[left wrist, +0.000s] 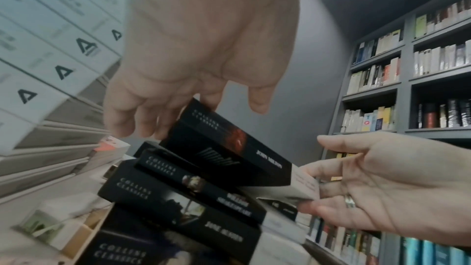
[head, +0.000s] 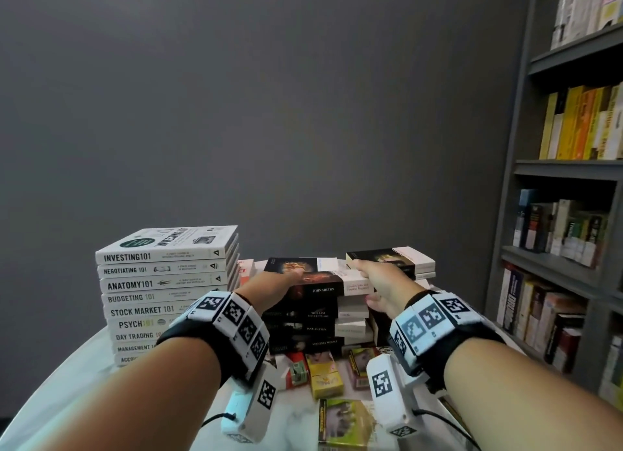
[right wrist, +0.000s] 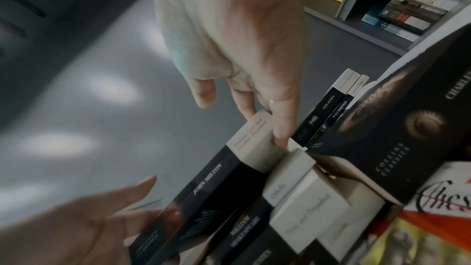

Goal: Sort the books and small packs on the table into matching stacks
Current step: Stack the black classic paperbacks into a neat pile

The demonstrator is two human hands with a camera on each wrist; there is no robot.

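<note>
A black John Milton paperback (head: 323, 288) (left wrist: 229, 148) (right wrist: 209, 184) lies slightly askew on top of a stack of black Collins Classics (head: 303, 329) at the table's middle. My left hand (head: 286, 280) (left wrist: 163, 116) grips its dark left end, fingers curled over the far edge. My right hand (head: 372, 282) (right wrist: 262, 120) holds its white right end, fingers on top and thumb beneath. Several small colourful packs (head: 325, 373) lie loose in front of the stack, partly hidden by my wrists.
A tall stack of white "101" books (head: 158, 295) stands close on the left. A second black-book stack (head: 397, 260) sits at the right rear. Grey bookshelves (head: 573, 248) line the right side. The white table (head: 84, 383) curves away at the left.
</note>
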